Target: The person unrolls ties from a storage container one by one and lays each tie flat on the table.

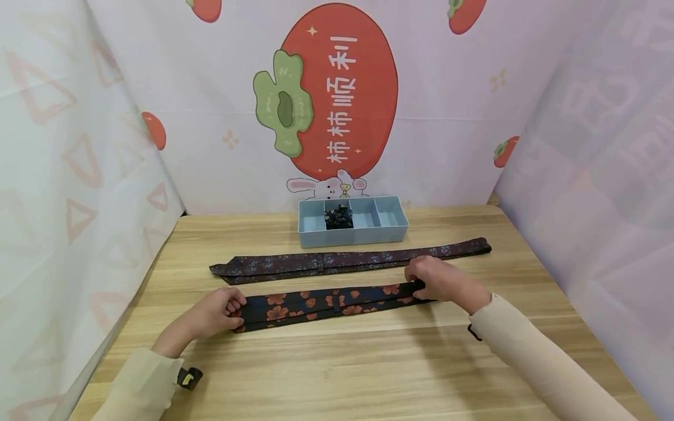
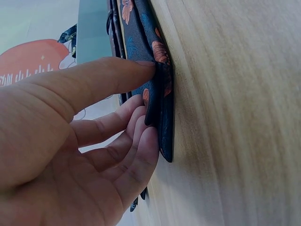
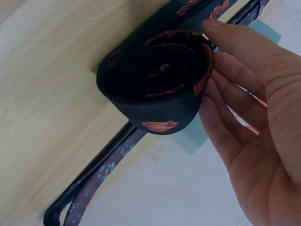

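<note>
Beige sleeves point(image 1: 542, 356) sit closest to my head cam, one each side, w/ a black strap point(image 1: 189, 379) by the L cuff. L hand point(image 1: 210, 314) pinches the left end of the floral tie point(image 1: 302, 310): thumb on top, other fingers curled in at the edge, fabric btwn. R hand point(image 1: 444, 280) holds the right end, which is wound into a roll point(image 3: 155, 70); on the R wrist feed I see thumb & fingertips on its side, spiral facing me. Rest of that tie, dark w/ orange flowers, runs along the desk point(image 1: 337, 368) btwn both hands. From the head cam, R hand hides most of the roll.

Just behind, approx. parallel, lies a 2nd tie point(image 1: 284, 266), dark purple w/ small blue flowers, btwn the floral one and a lt-blue tray point(image 1: 353, 237); R hand overlaps its near edge in my view. Tray has 4 compartments; 2nd from left holds a dark patterned bundle point(image 1: 339, 217). Bkgd: white cloth point(image 1: 210, 88) w/ big red persimmon print point(image 1: 363, 88), behind the tray.
</note>
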{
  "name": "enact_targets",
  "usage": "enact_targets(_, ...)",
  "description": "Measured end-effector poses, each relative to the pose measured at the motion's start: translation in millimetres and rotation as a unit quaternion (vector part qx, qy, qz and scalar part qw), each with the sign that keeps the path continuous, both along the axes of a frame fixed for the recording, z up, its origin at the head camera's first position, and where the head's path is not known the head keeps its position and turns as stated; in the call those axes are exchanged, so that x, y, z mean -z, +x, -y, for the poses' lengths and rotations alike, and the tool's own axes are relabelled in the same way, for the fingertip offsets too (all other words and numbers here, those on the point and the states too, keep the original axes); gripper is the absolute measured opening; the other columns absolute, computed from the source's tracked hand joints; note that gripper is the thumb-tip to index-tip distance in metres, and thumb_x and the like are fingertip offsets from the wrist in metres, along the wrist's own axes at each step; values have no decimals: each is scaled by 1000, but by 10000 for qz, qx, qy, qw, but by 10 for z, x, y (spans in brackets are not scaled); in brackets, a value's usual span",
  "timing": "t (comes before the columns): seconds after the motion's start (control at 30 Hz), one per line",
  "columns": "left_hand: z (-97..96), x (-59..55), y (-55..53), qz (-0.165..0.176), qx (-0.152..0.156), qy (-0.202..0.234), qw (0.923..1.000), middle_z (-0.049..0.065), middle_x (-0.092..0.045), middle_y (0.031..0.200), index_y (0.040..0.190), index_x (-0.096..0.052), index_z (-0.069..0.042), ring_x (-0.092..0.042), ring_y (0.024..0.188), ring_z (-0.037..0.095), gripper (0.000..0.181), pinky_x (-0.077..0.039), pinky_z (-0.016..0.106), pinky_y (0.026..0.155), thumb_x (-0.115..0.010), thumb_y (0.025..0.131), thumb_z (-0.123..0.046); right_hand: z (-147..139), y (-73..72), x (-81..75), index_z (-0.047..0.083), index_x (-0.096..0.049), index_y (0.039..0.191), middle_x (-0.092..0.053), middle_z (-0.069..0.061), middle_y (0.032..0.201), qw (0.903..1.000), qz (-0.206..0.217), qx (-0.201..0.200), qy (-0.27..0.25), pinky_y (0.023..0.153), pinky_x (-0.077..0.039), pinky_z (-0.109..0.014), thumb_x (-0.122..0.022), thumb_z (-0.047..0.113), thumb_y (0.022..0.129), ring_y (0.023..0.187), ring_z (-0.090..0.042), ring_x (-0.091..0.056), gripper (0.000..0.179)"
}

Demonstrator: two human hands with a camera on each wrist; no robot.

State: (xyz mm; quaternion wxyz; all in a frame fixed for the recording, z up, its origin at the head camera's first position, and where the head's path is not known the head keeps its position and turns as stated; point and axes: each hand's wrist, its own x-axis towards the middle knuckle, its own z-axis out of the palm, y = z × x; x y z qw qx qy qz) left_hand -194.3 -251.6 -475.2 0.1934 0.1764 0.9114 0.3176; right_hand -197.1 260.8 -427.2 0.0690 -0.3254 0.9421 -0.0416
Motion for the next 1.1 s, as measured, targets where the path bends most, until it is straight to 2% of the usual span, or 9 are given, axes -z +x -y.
enact_targets(0.17,-7,-10,-4,47,-11,-43,10000,10,-65,98,110,-64,4,-59,89,19,29,-55,35,76,-81,87,0,-154,36,-87,6,-75,99,-73,-5,98,9999,-61,140,6,75,-60,-36,-91,7,81,87,-17,-68,24)
enact_targets(0.3,-2,1,-10,22,14,-60,10000,10,-65,98,110,-64,4,-59,89,19,29,-55,35,76,-82,87,-1,-311,45,-147,7,-76,97,-72,-4,96,9997,-160,178,-27,74,-61,-36,-91,7,81,85,-18,-69,22)
enact_targets(0.53,-5,-11,-14,-14,69,-57,10000,10,-65,98,109,-64,4,-58,89,19,28,-54,34,76,-81,87,-1,-594,82,-169,5,-76,96,-75,-7,96,9989,-349,312,-14,74,-62,-37,-91,5,79,88,-24,-73,23)
enact_targets(0.7,-14,-25,-8,22,31,-111,9999,10,-64,98,110,-64,5,-58,89,19,29,-54,34,76,-81,87,-1,-770,76,-135,7,-75,91,-74,-4,92,9980,-193,579,-149,70,-60,-37,-89,0,79,85,-23,-71,20)
enact_targets(0.83,-13,-19,-13,64,-21,-162,9998,10,-65,99,110,-64,4,-59,89,19,29,-54,35,76,-81,87,-1,-873,65,-84,9,-74,88,-74,-1,91,9961,73,851,-197,73,-60,-40,-87,1,81,87,-22,-71,17)
enact_targets(0.97,-11,-4,-16,67,-42,-204,9998,9,-65,99,110,-65,3,-59,89,19,29,-54,34,76,-82,88,-1,-930,81,-60,7,-76,94,-76,-5,96,9944,168,982,-341,77,-62,-43,-86,1,82,92,-26,-73,16)
enact_targets(1.1,-13,-9,-9,16,-35,-217,9998,9,-64,99,110,-65,3,-58,89,18,29,-54,33,75,-82,88,-1,-935,114,-109,2,-77,100,-77,-10,100,9939,27,958,-552,77,-63,-44,-86,1,82,92,-29,-74,20)
